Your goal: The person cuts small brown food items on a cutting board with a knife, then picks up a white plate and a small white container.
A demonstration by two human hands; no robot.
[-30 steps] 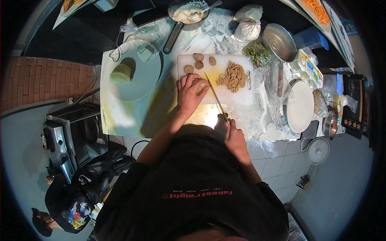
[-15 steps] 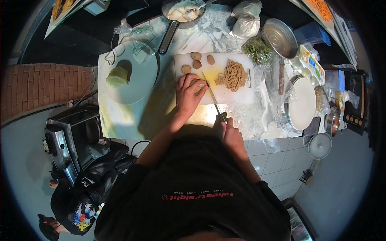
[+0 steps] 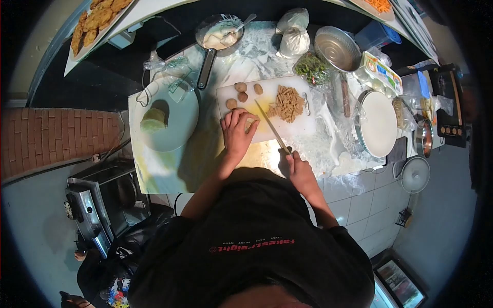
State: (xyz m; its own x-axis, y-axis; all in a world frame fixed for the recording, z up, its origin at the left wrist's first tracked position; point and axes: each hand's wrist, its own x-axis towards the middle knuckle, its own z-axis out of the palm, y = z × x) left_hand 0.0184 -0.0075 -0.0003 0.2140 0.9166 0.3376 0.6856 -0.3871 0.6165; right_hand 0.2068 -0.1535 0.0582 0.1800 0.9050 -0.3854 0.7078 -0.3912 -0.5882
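My left hand (image 3: 237,137) rests on the white cutting board (image 3: 303,127), fingers curled over a pale, partly hidden meatball-like piece (image 3: 250,124). A long knife (image 3: 272,124) is in my right hand (image 3: 300,170), gripped by the handle. Its blade slants across the board toward the far left, a small gap from my left fingertips. Several small brown balls (image 3: 243,96), like meatballs, sit beyond my left hand. Right of the blade lies a heap of brown cut strips (image 3: 289,104). The board between is stained yellow.
Left of the board is a large round plate (image 3: 179,123) with a cut green vegetable (image 3: 153,120). A pan (image 3: 222,38) of white batter stands behind. To the right are bagged greens (image 3: 311,70), a metal bowl (image 3: 337,49) and a white plate (image 3: 379,124). Another person (image 3: 105,277) is at lower left.
The knife blade has shifted right, away from my left fingertips. My left hand stays curled on the piece. The whole view has tilted, showing more of the shelf above.
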